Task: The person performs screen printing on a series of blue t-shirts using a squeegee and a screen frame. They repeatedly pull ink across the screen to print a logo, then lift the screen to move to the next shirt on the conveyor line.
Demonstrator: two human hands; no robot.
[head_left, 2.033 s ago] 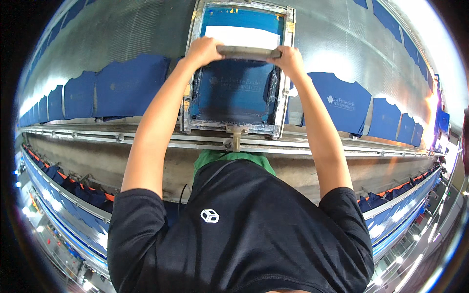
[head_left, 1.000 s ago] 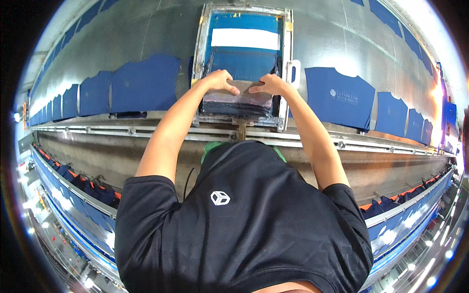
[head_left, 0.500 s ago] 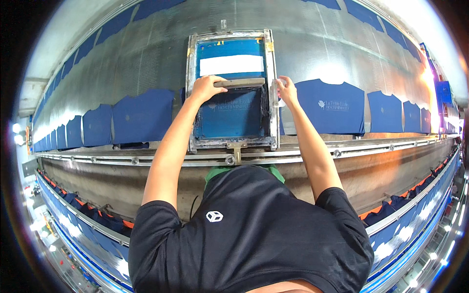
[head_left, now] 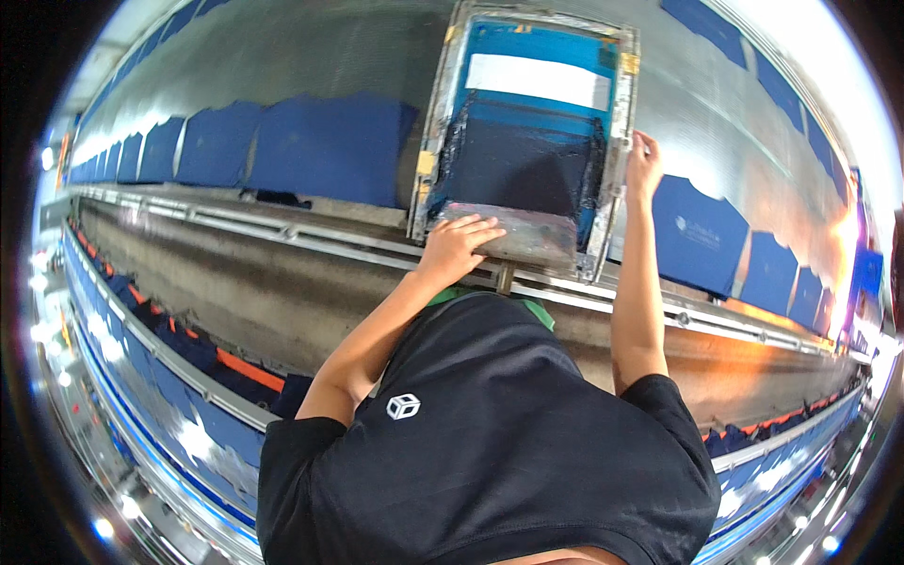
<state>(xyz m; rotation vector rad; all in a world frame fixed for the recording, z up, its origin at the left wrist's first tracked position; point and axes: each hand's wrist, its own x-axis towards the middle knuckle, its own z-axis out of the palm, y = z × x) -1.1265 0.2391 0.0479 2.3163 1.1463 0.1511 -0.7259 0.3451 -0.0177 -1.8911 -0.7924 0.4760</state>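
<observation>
While squeegee lies under splayed left grip, screen frame sits beside curled right grip; can't tell if either clasps.

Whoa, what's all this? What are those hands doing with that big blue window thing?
A person has their left hand on a flat grey squeegee, at the near end of a metal frame. The right hand is at the frame's right edge; its grip is hard to make out. Dark ink covers part of the blue screen, and blue cloth pieces lie on both sides.
</observation>
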